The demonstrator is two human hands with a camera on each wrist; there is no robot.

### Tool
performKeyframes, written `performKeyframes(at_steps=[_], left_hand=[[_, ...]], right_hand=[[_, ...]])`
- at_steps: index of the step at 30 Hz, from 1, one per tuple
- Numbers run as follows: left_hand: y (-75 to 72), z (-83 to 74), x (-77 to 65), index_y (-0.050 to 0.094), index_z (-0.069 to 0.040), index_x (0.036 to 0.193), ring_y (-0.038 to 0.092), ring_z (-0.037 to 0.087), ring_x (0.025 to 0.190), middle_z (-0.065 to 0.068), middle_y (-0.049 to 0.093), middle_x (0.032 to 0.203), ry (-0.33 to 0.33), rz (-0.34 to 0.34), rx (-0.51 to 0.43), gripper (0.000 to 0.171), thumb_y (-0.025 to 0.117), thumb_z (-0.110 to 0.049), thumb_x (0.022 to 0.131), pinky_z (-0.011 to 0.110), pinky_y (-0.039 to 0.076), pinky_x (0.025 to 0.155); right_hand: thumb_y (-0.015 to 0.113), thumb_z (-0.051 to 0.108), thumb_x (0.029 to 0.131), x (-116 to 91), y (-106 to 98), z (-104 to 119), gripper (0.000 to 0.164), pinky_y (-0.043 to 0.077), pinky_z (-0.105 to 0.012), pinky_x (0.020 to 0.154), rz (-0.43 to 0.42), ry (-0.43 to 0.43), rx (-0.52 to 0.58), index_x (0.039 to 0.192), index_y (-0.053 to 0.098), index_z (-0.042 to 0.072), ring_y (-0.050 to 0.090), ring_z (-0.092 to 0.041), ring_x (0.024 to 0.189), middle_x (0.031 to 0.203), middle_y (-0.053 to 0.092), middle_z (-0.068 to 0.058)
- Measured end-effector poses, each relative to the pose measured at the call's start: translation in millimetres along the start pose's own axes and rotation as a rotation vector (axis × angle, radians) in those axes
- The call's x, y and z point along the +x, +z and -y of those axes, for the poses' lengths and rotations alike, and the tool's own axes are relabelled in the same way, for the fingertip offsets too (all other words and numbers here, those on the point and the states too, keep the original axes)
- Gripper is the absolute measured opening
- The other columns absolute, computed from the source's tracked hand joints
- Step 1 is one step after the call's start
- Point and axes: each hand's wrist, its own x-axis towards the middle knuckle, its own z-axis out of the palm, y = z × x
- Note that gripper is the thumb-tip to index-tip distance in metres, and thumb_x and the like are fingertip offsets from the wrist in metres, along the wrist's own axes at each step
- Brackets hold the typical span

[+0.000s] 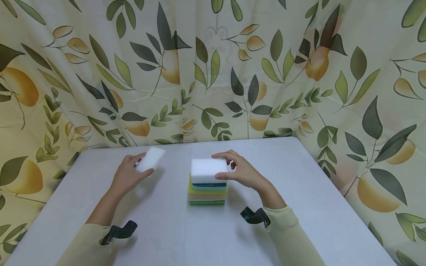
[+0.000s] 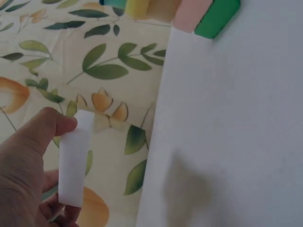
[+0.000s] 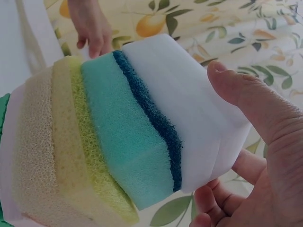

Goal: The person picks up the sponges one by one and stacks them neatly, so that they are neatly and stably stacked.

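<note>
My left hand [image 1: 127, 176] holds a white sponge block [image 1: 151, 159] tilted above the table's left side. In the left wrist view the thumb presses one narrow side of that block [image 2: 75, 163], with fingers behind it. Near the table's middle stands a stack of sponges: green [image 1: 207, 202] lowest, then pinkish and beige layers, yellow [image 3: 90, 137], and teal [image 3: 125, 127] with a dark blue scouring face. A second white sponge [image 1: 203, 170] lies on top. My right hand [image 1: 244, 173] grips its right end between thumb and fingers.
A white cloth [image 1: 159, 229] covers the table. Behind it hangs a curtain [image 1: 213, 74] printed with leaves and fruit. Black straps [image 1: 254, 215] sit at both wrists, over pale sleeves.
</note>
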Motion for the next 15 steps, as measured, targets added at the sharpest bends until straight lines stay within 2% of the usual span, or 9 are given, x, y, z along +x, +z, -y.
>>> performKeyframes(at_steps=[7,15], left_hand=[[0.3,-15.8,2.1,0.047,-0.007,0.145,0.052,0.039,0.113,0.022,0.047,0.130,0.057,0.005,-0.011,0.075,0.075,-0.040,0.084,0.054,0.048,0.089],[-2.1,-35.7,3.3,0.049,-0.010,0.145,0.052,0.038,0.114,0.020,0.049,0.132,0.107,0.011,-0.026,0.073,0.076,-0.040,0.083,0.054,0.048,0.089]], right_hand=[[0.081,0.030,0.080,0.2,0.1,-1.1,0.059,0.037,-0.035,0.081,-0.002,-0.002,0.003,0.135,0.060,0.020,0.042,-0.022,0.099,0.116,0.053,-0.004],[0.082,0.030,0.080,0.4,1.0,-1.8,0.060,0.037,-0.036,0.082,0.001,0.004,0.016,0.135,0.060,0.022,0.042,-0.022,0.099,0.117,0.052,-0.004]])
